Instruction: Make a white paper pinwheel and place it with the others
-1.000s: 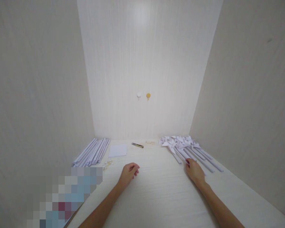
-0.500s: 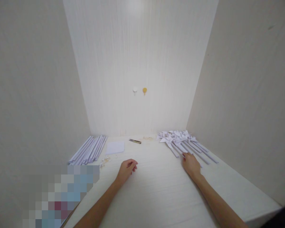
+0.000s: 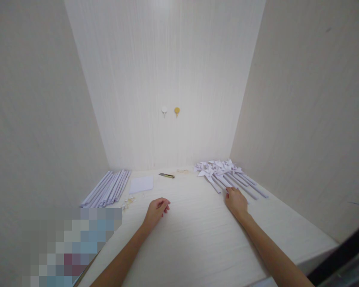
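Two bare hands rest on the pale wood-grain tabletop (image 3: 197,239), the largest surface I see, boxed in by three pale walls. At its far right lies the heap of white paper pinwheels on rolled paper sticks (image 3: 227,177); my right hand (image 3: 235,202) lies flat at the near end of those sticks, fingers (image 3: 228,193) together and touching one stick. At far left lies the bundle of white rolled paper tubes (image 3: 107,188), and just beside it the small white paper square (image 3: 141,184). My left hand (image 3: 155,209) sits mid-tabletop, fingers (image 3: 164,205) loosely curled, gripping nothing. Farther back lies the small yellow-handled utility knife (image 3: 166,175).
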A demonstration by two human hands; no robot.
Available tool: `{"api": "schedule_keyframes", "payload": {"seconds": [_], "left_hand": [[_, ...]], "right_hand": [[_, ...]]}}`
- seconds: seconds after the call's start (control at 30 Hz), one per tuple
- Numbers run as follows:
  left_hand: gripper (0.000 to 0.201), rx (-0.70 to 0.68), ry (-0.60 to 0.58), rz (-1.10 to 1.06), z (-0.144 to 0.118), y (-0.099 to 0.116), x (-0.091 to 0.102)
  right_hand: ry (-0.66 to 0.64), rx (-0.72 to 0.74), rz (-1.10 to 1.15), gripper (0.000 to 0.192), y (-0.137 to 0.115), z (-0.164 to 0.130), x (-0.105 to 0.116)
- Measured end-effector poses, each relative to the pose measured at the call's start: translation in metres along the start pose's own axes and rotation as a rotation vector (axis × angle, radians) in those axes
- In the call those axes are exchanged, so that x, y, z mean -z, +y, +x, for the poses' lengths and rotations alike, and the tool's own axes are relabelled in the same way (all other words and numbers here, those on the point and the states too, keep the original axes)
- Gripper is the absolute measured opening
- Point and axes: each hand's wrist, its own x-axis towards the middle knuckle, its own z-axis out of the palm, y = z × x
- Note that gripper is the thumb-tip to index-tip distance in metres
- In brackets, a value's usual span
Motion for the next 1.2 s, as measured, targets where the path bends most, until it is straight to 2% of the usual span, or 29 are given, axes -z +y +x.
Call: {"api": "schedule_keyframes", "payload": {"seconds": [0.7,1.03,1.2], "left_hand": [[0.025,0.013,0.007,0.019,-0.0033,0.0066,-0.001],[0.026,0.01,-0.008,0.03,-0.0006,-0.0005,0.0008],[0.026,0.011,-0.009,0.029,-0.0004,-0.0006,0.0002]], "right_hand": [[0.03,-0.03,0.002,0.023,-0.001,-0.0016,0.0024],[0.022,-0.055,-0.014,0.024,-0.0002,-0.0021,0.0029],[0.088,-0.015,-0.055,0.022,-0.0034,-0.0032,0.0054]]}}
